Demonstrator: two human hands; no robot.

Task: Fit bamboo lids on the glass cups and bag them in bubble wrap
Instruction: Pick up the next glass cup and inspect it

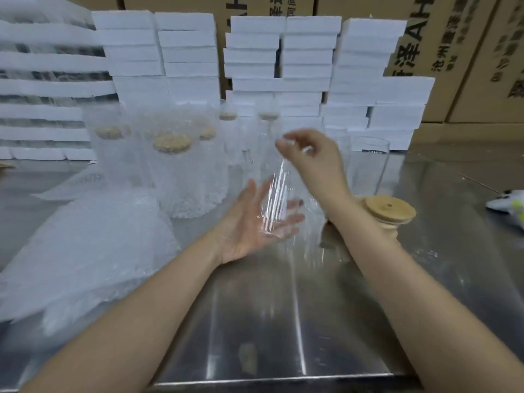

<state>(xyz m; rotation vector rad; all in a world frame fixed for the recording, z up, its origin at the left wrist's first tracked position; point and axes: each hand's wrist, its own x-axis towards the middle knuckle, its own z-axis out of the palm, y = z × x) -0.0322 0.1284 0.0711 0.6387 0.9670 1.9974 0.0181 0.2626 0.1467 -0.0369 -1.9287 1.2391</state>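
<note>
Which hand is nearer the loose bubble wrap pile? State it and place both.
Left. The left hand is open, palm up, just right of the bubble wrap pile; the right hand is farther right and higher, pinching the glass cup.

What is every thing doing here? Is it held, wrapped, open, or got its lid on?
held glass cup: no lid, tilted, off the table.
right hand: pinches the held cup's rim.
left hand: open, fingers straight, behind the cup.
bamboo lids: stacked on the table, on no cup.
wrapped cups: lids on, bagged in bubble wrap, upright.
bare glass cup: upright, no lid, unwrapped.
bubble wrap bags: empty, piled.
</note>
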